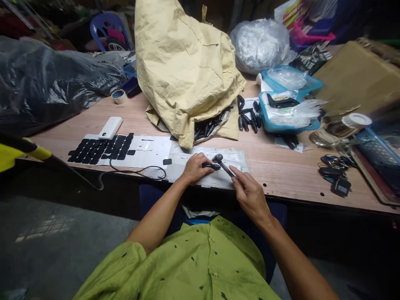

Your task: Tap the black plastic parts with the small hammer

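Observation:
My right hand is closed around the handle of a dark metal tool with a rounded head, which could be a ratchet or a small hammer. Its head is over a small black part that my left hand pinches near the table's front edge. Whether the two touch, I cannot tell. Under both hands lies a plastic-covered white sheet. Just behind them, black tubular pieces show at the mouth of a large cream sack.
Rows of black pads, a white power bank and a black cable lie leftward, near a tape roll. Rightward stand a blue basket, a lidded jar and keys. The table edge is close.

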`<action>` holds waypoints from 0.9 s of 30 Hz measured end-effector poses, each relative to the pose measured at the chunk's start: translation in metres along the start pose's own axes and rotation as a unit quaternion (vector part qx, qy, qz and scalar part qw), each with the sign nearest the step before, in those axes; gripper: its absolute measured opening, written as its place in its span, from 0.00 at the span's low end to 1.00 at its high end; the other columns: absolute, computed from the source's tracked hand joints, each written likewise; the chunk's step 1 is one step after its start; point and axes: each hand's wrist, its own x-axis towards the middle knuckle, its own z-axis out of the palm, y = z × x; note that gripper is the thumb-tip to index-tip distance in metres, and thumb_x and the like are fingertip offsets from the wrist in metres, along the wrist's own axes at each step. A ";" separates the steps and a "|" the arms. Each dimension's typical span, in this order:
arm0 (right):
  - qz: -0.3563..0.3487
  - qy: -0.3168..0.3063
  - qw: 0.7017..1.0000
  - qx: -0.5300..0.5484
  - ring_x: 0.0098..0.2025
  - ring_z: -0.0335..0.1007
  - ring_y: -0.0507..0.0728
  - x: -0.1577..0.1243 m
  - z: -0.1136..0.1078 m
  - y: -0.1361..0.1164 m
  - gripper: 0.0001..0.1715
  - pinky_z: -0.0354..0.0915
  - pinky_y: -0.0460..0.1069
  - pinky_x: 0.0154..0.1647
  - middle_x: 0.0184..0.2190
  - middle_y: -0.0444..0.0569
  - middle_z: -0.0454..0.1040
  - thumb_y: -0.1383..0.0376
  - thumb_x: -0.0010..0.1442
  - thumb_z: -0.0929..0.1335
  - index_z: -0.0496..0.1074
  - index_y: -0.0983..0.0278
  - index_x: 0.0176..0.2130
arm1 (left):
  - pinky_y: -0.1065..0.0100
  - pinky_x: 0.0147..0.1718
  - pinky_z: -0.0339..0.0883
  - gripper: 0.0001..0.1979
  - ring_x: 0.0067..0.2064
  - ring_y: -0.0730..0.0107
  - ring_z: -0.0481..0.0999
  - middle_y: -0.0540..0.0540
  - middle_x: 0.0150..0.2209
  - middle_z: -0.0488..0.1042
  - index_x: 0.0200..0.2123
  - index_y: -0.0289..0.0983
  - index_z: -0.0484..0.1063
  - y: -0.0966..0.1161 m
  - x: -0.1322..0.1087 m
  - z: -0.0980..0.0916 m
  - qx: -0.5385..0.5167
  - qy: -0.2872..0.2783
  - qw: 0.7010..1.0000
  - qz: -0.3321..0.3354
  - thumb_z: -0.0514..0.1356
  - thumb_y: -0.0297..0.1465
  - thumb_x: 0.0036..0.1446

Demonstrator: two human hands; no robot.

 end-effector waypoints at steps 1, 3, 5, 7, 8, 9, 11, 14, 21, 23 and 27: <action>-0.004 -0.001 1.000 -0.003 0.37 0.74 0.57 -0.005 0.003 -0.002 0.23 0.70 0.50 0.39 0.36 0.49 0.77 0.60 0.69 0.60 0.75 0.55 0.58 | 0.61 0.44 0.66 0.06 0.41 0.61 0.72 0.48 0.34 0.73 0.32 0.41 0.79 0.000 0.000 0.001 0.001 0.000 1.000 0.000 0.72 0.32 0.51; -0.008 0.004 1.000 -0.025 0.33 0.72 0.55 -0.013 0.008 -0.005 0.24 0.69 0.49 0.35 0.32 0.48 0.74 0.61 0.70 0.60 0.75 0.54 0.59 | 0.61 0.44 0.65 0.06 0.41 0.62 0.71 0.49 0.33 0.73 0.31 0.40 0.79 0.001 0.001 0.002 0.000 0.000 1.000 -0.002 0.72 0.32 0.51; -0.011 0.005 0.998 -0.061 0.31 0.70 0.54 -0.018 0.011 -0.004 0.24 0.66 0.47 0.31 0.31 0.47 0.72 0.63 0.69 0.60 0.75 0.52 0.59 | 0.61 0.43 0.65 0.05 0.41 0.62 0.71 0.49 0.33 0.72 0.32 0.41 0.79 0.001 0.001 0.002 -0.004 0.002 1.000 -0.005 0.71 0.31 0.51; -0.015 -0.005 0.995 -0.095 0.30 0.70 0.53 -0.020 0.012 -0.002 0.25 0.64 0.46 0.28 0.32 0.47 0.72 0.64 0.69 0.60 0.76 0.51 0.58 | 0.61 0.43 0.65 0.03 0.40 0.62 0.71 0.49 0.32 0.73 0.32 0.41 0.80 0.002 0.000 0.003 -0.009 0.006 1.000 -0.006 0.70 0.30 0.52; -0.015 -0.009 0.994 -0.107 0.30 0.70 0.53 -0.020 0.012 0.000 0.25 0.63 0.45 0.27 0.32 0.47 0.72 0.65 0.69 0.60 0.76 0.50 0.58 | 0.61 0.44 0.65 0.03 0.40 0.62 0.71 0.49 0.32 0.73 0.32 0.41 0.80 0.002 0.000 0.003 -0.012 0.008 1.000 -0.005 0.70 0.30 0.53; -0.014 -0.007 0.993 -0.115 0.30 0.70 0.53 -0.020 0.011 0.001 0.25 0.63 0.45 0.26 0.32 0.47 0.72 0.65 0.69 0.61 0.76 0.50 0.58 | 0.61 0.44 0.65 0.03 0.41 0.62 0.71 0.49 0.33 0.73 0.32 0.41 0.80 0.002 0.000 0.004 -0.013 0.009 1.000 -0.004 0.70 0.30 0.53; -0.009 0.010 0.993 -0.116 0.31 0.70 0.53 -0.019 0.009 0.002 0.24 0.63 0.45 0.27 0.33 0.47 0.73 0.64 0.69 0.61 0.76 0.50 0.58 | 0.61 0.45 0.65 0.04 0.41 0.62 0.72 0.49 0.33 0.74 0.33 0.41 0.81 0.002 0.000 0.004 -0.014 0.009 1.000 -0.003 0.71 0.30 0.52; -0.002 0.033 0.994 -0.103 0.32 0.71 0.53 -0.021 0.006 0.003 0.23 0.66 0.46 0.30 0.33 0.47 0.73 0.62 0.69 0.61 0.75 0.50 0.58 | 0.60 0.45 0.66 0.06 0.42 0.61 0.72 0.48 0.34 0.74 0.34 0.41 0.81 0.002 0.000 0.004 -0.011 0.007 1.000 -0.003 0.72 0.31 0.51; -0.004 0.041 0.995 -0.095 0.34 0.72 0.54 -0.019 -0.001 0.014 0.22 0.65 0.47 0.32 0.34 0.48 0.74 0.61 0.70 0.60 0.77 0.53 0.55 | 0.59 0.45 0.66 0.06 0.42 0.60 0.72 0.47 0.34 0.75 0.34 0.41 0.81 0.002 -0.001 0.002 -0.003 0.002 1.000 0.000 0.72 0.33 0.52; 0.008 0.063 0.991 -0.121 0.35 0.71 0.56 -0.001 -0.006 0.025 0.22 0.64 0.48 0.32 0.35 0.49 0.74 0.60 0.70 0.61 0.77 0.55 0.55 | 0.59 0.45 0.67 0.07 0.42 0.60 0.72 0.47 0.35 0.75 0.35 0.40 0.81 0.001 -0.002 0.002 0.001 0.001 1.000 0.004 0.72 0.33 0.52; 0.046 0.077 0.972 -0.215 0.34 0.67 0.56 0.049 -0.014 0.062 0.21 0.57 0.49 0.30 0.36 0.51 0.72 0.60 0.68 0.62 0.78 0.57 0.53 | 0.60 0.45 0.67 0.06 0.42 0.60 0.72 0.47 0.35 0.75 0.36 0.40 0.80 -0.004 -0.002 0.001 0.011 0.003 1.000 0.019 0.71 0.33 0.53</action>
